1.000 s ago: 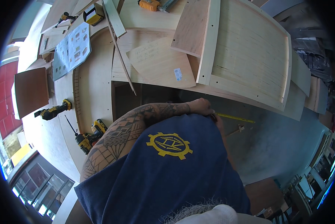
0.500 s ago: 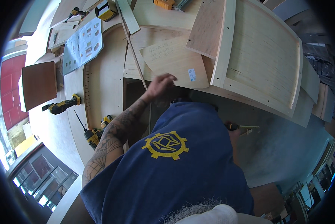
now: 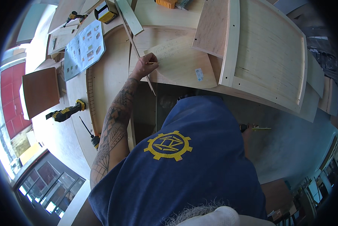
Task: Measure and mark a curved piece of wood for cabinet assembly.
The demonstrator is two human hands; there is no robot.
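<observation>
My left hand point(image 3: 143, 67) is closed round a short pencil point(image 3: 152, 63) over the left edge of a thin plywood sheet point(image 3: 186, 62) with handwriting and a small label on it. A narrow wooden strip point(image 3: 150, 85) passes beneath this hand, its near end jutting past the bench edge. At my right side, my right hand point(image 3: 247, 136) is largely hidden by my blue shirt. Its fingers are around a dark-bodied tool point(image 3: 243, 127) with a thin yellow strip point(image 3: 262, 128) pointing right; I cannot tell its kind.
A framed wooden panel point(image 3: 268, 52) leans over the bench's right side. On the left are a printed sheet with pictures point(image 3: 85, 49), a yellow-black power tool point(image 3: 66, 111), a drill point(image 3: 95, 141) partly behind my forearm, and a brown board point(image 3: 41, 89). An orange tool point(image 3: 166, 3) lies at the back.
My left hand has moved left and away from me, from above the bench edge to the strip and plywood. The pencil now shows in its fingers. My right hand has shifted slightly right.
</observation>
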